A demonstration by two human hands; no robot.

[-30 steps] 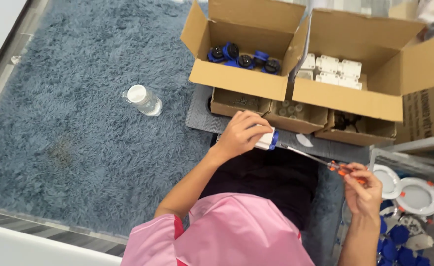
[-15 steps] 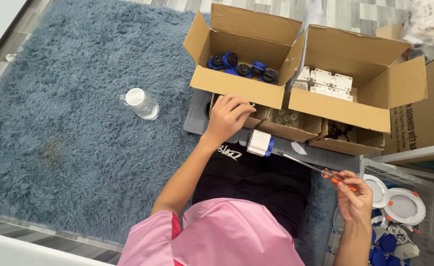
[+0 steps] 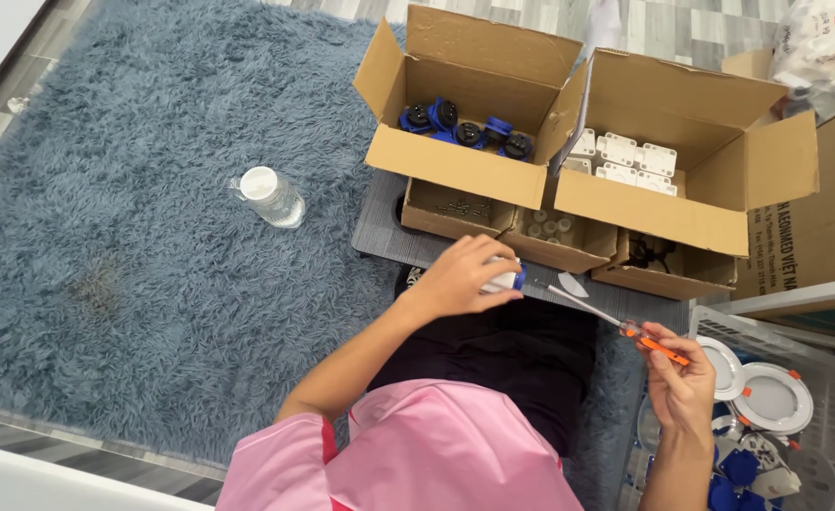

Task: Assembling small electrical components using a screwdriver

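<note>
- Left hand (image 3: 463,274) is curled shut over a small white-and-blue part (image 3: 506,279), only its end poking out past the fingers, right in front of the low cardboard trays.
- Right hand (image 3: 681,378) pinches the orange handle of a screwdriver (image 3: 616,325); its thin metal shaft slants up-left, the tip close beside the part.
- Behind the hands, an open cardboard box (image 3: 455,166) with blue-and-black fittings (image 3: 465,128), and beside it a second box (image 3: 664,213) of white plastic blocks (image 3: 626,156).
- Under those boxes, shallow trays (image 3: 550,241) of tiny pieces, too small to make out.
- Off to the left, a clear bottle with a white cap (image 3: 268,197) lies on the shaggy blue-grey rug (image 3: 152,265), well apart from both hands.
- Bottom right, a pale crate (image 3: 815,345) holds round white downlights (image 3: 768,397), cut off by the frame edge.
- Pink sleeve (image 3: 408,454) hides the lap.
</note>
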